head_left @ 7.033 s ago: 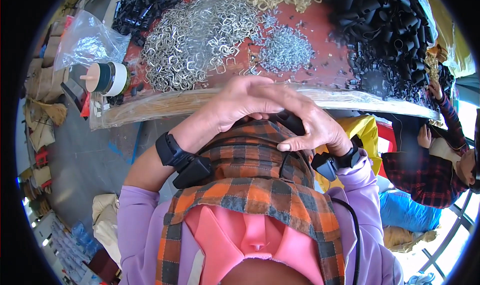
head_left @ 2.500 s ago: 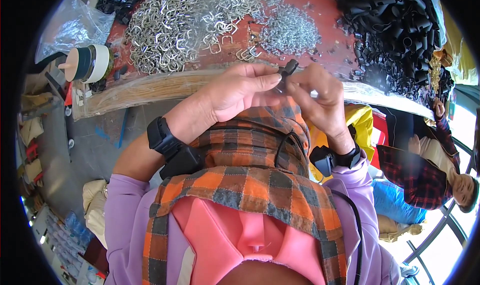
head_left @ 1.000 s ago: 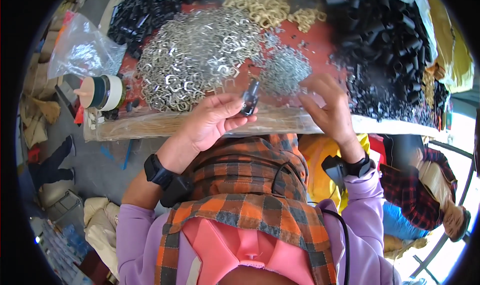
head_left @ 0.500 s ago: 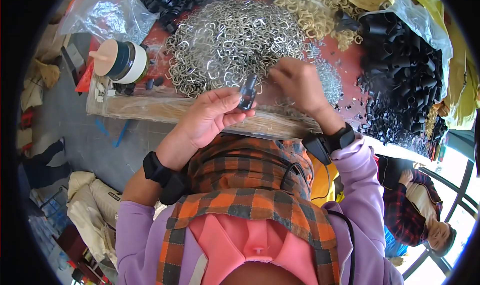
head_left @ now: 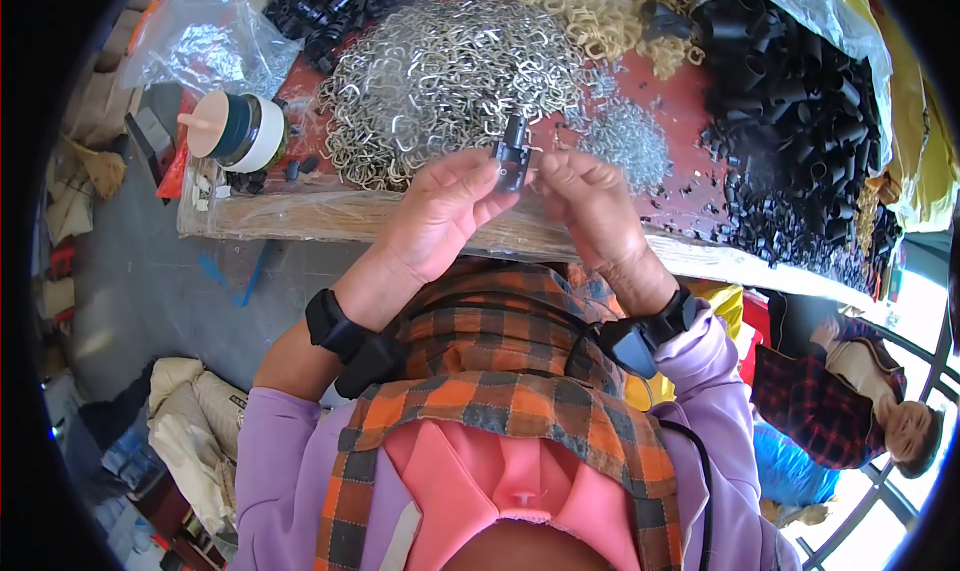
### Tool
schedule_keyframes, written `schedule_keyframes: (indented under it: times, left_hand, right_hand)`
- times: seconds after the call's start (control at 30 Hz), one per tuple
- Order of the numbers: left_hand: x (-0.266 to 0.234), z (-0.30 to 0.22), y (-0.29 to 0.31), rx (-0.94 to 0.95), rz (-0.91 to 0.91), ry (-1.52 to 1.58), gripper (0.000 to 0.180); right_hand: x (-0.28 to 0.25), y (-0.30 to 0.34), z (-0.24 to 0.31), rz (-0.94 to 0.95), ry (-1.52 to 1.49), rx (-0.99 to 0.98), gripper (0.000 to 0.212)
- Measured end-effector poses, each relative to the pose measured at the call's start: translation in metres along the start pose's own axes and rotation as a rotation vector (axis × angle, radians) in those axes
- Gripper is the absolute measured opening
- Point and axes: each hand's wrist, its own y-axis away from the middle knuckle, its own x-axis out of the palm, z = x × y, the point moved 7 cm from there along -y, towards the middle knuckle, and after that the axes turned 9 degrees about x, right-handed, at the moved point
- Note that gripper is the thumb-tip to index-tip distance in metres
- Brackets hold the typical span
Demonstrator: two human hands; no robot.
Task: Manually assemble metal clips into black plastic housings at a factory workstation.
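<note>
Between the thumb and fingers of my left hand [head_left: 440, 211] is a small black plastic fitting [head_left: 513, 159] with a narrow stem pointing up and away from me. My right hand [head_left: 597, 206] is close beside its right side, thumb and forefinger pinched together. Something small and pale shows at those fingertips, too small to name. Behind both hands spreads a large heap of bent silver metal hooks [head_left: 440, 81]. A pile of tiny shiny metal pieces [head_left: 625, 141] lies just beyond my right hand.
Black plastic tubes and bits [head_left: 800, 111] are heaped at the right, gold-coloured rings [head_left: 590, 21] at the back. A lidded jar [head_left: 255, 136] and a clear plastic bag [head_left: 205, 36] are at the left. The wooden table edge [head_left: 300, 216] runs before me. Another person [head_left: 840, 391] is at the right.
My right hand has come down from the edge of the hook heap to the black fitting's side. My left hand has lifted the fitting slightly up and to the right.
</note>
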Motion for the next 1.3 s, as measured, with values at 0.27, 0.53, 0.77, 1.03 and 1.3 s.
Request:
schedule_keyframes:
  times: [0.27,0.53,0.77,1.03,1.3]
  left_hand:
    - [0.021,0.03,-0.009,-0.033,0.038,0.01,0.015]
    - [0.029,0.046,-0.014,-0.049,0.001,0.004,0.014]
    - [0.028,0.047,-0.015,-0.066,-0.002,0.139,0.017]
    - [0.017,0.034,-0.012,-0.04,0.011,-0.105,0.022]
    - [0.019,0.028,-0.006,0.027,0.17,-0.257,0.025]
  right_hand:
    - [-0.017,0.03,0.004,-0.111,0.069,-0.194,0.013]
    - [-0.028,0.068,0.028,-0.519,0.703,-0.814,0.007]
    - [-0.009,0.077,0.036,-0.491,1.163,-1.073,0.012]
    - [-0.012,0.056,0.03,-0.205,0.9,-0.735,0.014]
    - [-0.029,0.034,0.009,0.035,0.368,0.001,0.015]
